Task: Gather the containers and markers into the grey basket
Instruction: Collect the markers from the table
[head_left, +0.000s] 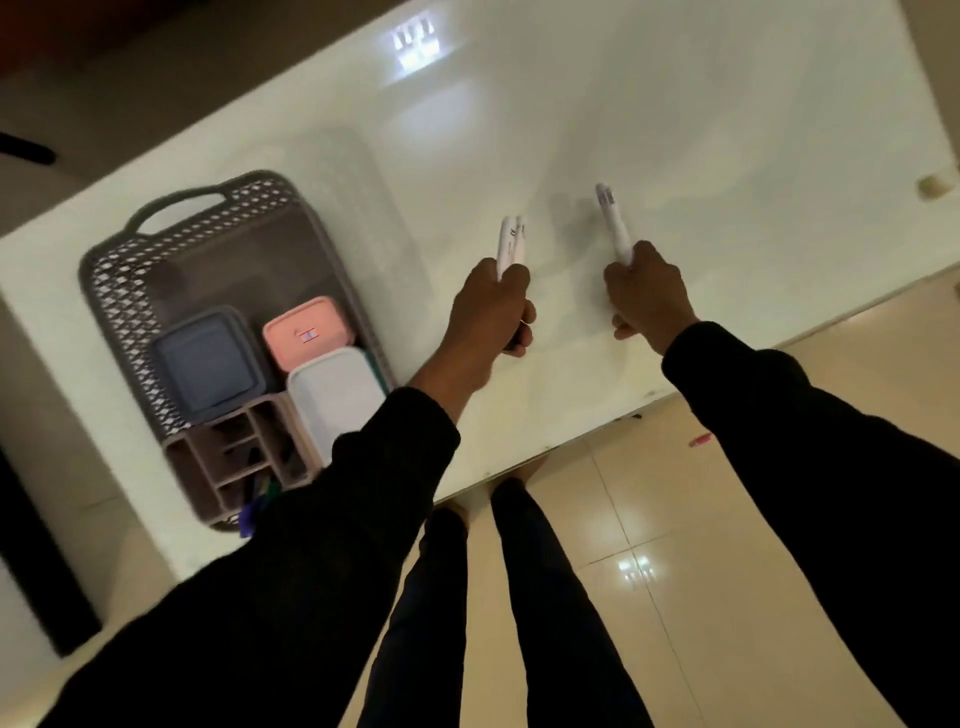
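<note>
A glossy white tabletop (675, 130) stood over cream floor tiles. Right of the grey lattice plastic basket (119, 291), the left hand (491, 312) was closed on two white markers (511, 244), the right hand (647, 293) on one white marker (613, 221). The basket already held a blue square container (210, 364), a pink one (306, 332) and a white one (337, 395); the markers looked like the last step.

No text, brand or number can be read anywhere. The pink container (307, 332) in the grey basket (119, 291) carries a small label on its lid, too blurred to make out. The white markers (511, 244) in the left hand (488, 312) show dark print on their barrels, unreadable, as does the marker (613, 223) in the right hand (647, 296).
</note>
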